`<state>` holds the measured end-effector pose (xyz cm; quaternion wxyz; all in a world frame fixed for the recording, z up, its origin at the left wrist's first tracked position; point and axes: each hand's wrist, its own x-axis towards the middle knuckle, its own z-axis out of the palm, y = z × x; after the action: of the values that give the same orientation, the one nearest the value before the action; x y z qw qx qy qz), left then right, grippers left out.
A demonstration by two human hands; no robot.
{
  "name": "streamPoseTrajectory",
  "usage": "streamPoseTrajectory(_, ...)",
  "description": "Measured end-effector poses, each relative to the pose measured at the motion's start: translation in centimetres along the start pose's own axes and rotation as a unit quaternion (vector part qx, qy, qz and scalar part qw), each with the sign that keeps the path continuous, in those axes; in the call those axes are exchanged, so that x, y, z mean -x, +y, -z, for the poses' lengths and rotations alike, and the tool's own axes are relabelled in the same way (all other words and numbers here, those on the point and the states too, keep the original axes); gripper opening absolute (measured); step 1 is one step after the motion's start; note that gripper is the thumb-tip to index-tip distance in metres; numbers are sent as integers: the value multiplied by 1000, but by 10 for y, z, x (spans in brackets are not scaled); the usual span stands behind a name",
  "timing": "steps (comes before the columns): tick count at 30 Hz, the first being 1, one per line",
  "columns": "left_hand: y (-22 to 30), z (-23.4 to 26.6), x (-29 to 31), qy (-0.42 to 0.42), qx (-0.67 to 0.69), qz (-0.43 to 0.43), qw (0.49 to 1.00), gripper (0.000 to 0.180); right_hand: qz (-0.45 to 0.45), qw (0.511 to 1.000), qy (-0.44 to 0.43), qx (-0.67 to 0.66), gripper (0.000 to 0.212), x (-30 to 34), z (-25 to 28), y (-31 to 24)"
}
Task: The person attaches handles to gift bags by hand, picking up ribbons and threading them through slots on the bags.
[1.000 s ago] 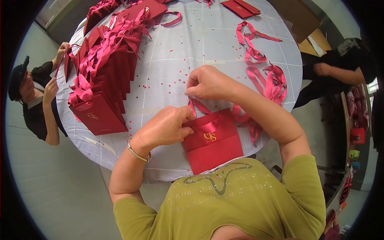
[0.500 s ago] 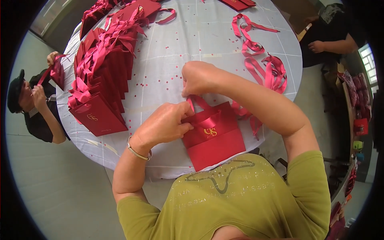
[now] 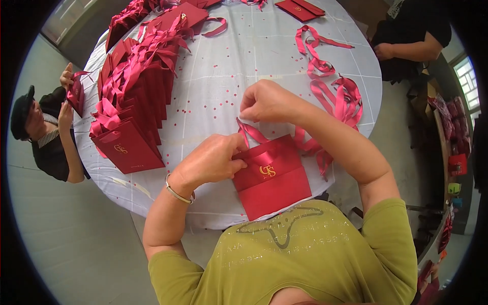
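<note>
A flat red paper gift bag (image 3: 274, 188) with a gold emblem lies at the table's near edge, right in front of me. My left hand (image 3: 211, 158) is closed on its upper left edge, thumb and fingers pinching there. From the bag's top rises a pinkish-red ribbon handle (image 3: 254, 133), its upper end close under my right fingertips. My right hand (image 3: 267, 101) is held above the bag, fingers drawn together in a pinch at that ribbon end. The fingers partly hide the exact grip.
On the left stands a long row of red gift bags (image 3: 137, 147) with ribbon handles. Loose ribbons (image 3: 343, 99) lie to the right, another red bag (image 3: 300, 9) at the far edge. Small red dots dot the white tablecloth (image 3: 223, 66). One person (image 3: 56, 132) handles a bag at left; another (image 3: 417, 40) is at right.
My right hand has lifted slightly away from the bag and to the right, and more of the ribbon shows below it. My left hand stays at the bag's edge.
</note>
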<state>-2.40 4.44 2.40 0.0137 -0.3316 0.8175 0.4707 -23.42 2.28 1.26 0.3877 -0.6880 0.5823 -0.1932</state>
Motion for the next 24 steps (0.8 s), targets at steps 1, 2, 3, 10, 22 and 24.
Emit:
streamPoseTrajectory(1,0,0,0,-1,4,0,1000,21,1,1000,-1,1,20,1,-2,-2)
streamPoseTrajectory(2,-1,0,0,-2,8,0,1000,21,2,999,1,32,19,3,-6,-5)
streamPoseTrajectory(3,0,0,0,-2,8,0,1000,21,1,998,3,63,18,4,-8,-9)
streamPoseTrajectory(10,2,1,-1,-4,-9,-4,1000,19,-24,984,3,177,16,-9,-14,-20)
streamPoseTrajectory(22,0,1,-1,-4,-6,-5,1000,19,-58,996,-7,-68,16,-9,-13,-6)
streamPoseTrajectory(24,1,1,-1,-6,-4,-7,1000,19,-52,989,9,-135,13,-8,-16,-4)
